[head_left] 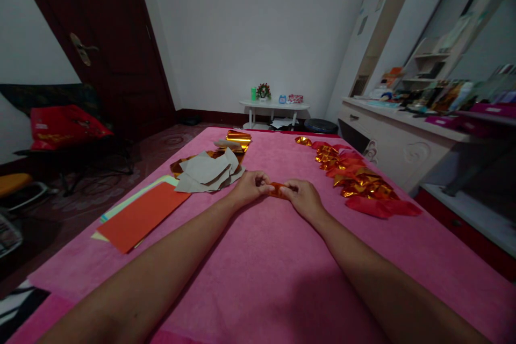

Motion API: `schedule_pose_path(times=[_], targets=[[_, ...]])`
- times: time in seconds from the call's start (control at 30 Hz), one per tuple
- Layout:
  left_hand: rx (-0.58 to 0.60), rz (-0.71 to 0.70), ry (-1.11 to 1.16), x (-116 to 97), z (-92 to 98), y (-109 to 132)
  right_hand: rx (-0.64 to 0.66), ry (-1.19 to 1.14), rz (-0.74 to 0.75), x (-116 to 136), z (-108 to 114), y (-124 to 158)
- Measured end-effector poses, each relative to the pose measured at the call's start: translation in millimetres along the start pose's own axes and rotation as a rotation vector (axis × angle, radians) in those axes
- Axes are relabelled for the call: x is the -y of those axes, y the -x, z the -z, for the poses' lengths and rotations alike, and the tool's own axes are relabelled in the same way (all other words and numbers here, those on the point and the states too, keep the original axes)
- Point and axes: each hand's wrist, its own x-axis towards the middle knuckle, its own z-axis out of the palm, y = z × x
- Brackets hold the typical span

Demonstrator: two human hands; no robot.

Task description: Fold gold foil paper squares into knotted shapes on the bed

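Note:
A small piece of shiny orange-gold foil paper [277, 190] is stretched between my two hands, just above the pink cloth [258, 269]. Its left end is pinched by my left hand [253, 187], fingers curled against the thumb. At the other end my right hand [301, 195] grips it the same way. Left of my hands lies a loose stack of greyish paper pieces [207, 171], with a roll of gold foil [238, 138] behind it. A row of folded gold and red foil pieces [358, 180] stretches along the right side.
Orange paper sheets [145, 215] rest near the left edge, over paler sheets. A white side table [274, 104] with small items stands against the far wall. To the right is a cluttered dresser [395, 123]; at the left, a red bag [68, 126] sits on a chair.

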Motion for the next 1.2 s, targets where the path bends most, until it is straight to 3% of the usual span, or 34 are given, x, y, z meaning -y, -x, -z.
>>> schedule_pose_path(times=[0.2, 0.43, 0.7, 1.2], targets=[[0.071, -0.089, -0.22, -11, -5.5, 7, 0.015, 0.027, 0.107, 6, 1, 2], [-0.108, -0.079, -0.148, -19, -5.8, 7, -0.002, -0.081, 0.092, 5, -1, 2], [-0.04, -0.114, -0.2, -21, -9.0, 10, 0.031, -0.093, 0.122, 8, 1, 4], [-0.13, -0.132, -0.136, -26, -8.6, 9, 0.005, -0.077, 0.177, 22, 5, 9]])
